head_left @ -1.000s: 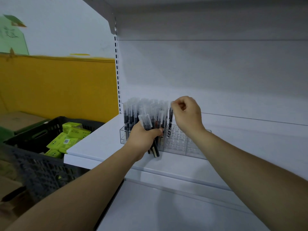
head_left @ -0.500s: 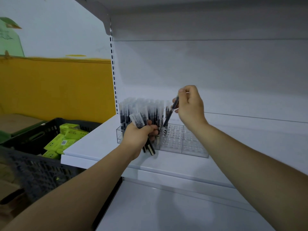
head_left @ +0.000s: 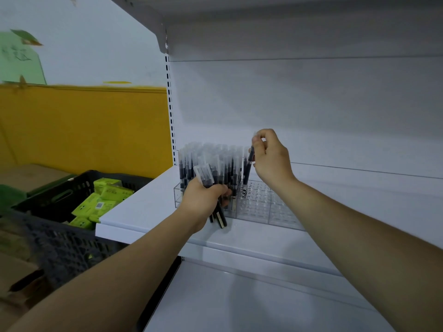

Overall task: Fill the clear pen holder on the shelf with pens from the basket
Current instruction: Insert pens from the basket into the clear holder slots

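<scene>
The pen holder (head_left: 282, 212) stood on the shelf (head_left: 143, 212) at the centre of the frame. Upright pens (head_left: 211, 161) filled its left part, and its open holes lay to their right. My left hand (head_left: 203, 200) gripped a bundle of pens (head_left: 221, 218) just before the holder's left front. My right hand (head_left: 271, 159) pinched a single pen (head_left: 248, 168) above the middle rows, with its lower end at the holder's top. The basket (head_left: 62, 243) sat at lower left of the frame, beside the shelf's edge, with boxes (head_left: 107, 195) in it.

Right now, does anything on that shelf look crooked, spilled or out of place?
Nothing is spilled or damaged. Only the pen pinched in the right hand leans, its lower end at the clear pen holder, while the loaded pens stand upright. The left hand grips a spare bundle.
</scene>
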{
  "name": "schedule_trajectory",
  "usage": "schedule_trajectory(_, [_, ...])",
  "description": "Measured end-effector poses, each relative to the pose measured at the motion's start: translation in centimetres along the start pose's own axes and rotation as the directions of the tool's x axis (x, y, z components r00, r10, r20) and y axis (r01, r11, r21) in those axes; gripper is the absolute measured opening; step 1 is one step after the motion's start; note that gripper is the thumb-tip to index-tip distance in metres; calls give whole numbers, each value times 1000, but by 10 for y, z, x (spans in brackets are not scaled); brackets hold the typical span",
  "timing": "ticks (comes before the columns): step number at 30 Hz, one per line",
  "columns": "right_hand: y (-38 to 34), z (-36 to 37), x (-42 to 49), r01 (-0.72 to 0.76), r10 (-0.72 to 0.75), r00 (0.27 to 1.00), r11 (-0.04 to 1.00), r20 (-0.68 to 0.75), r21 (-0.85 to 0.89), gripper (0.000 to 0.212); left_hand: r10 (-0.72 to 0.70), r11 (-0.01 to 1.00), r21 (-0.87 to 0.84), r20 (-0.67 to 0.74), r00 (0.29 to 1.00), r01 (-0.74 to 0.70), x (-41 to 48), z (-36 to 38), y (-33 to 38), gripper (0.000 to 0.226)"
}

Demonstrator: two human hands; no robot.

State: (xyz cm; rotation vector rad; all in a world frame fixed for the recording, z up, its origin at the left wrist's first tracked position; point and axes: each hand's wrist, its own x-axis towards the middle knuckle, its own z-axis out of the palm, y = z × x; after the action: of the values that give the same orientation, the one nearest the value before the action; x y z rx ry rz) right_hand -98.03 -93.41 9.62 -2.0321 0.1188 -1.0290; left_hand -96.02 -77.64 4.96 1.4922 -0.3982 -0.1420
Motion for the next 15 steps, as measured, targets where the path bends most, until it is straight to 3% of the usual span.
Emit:
schedule_trajectory(5, [12,7,-7,-45,49,997,997,60,-65,17,30,997,78,-20,999,-29,2,-3,-3,18])
schedule_trajectory(12, [19,15,-9,-74,107,981,977,163,-199,18,69,998,-3,18,997,-69,2,0,-5,15])
schedule_trajectory(15, [20,14,-12,-107,136,982,972,129,-210,23,83,996,-28,16,996,-82,1,0,-6,15])
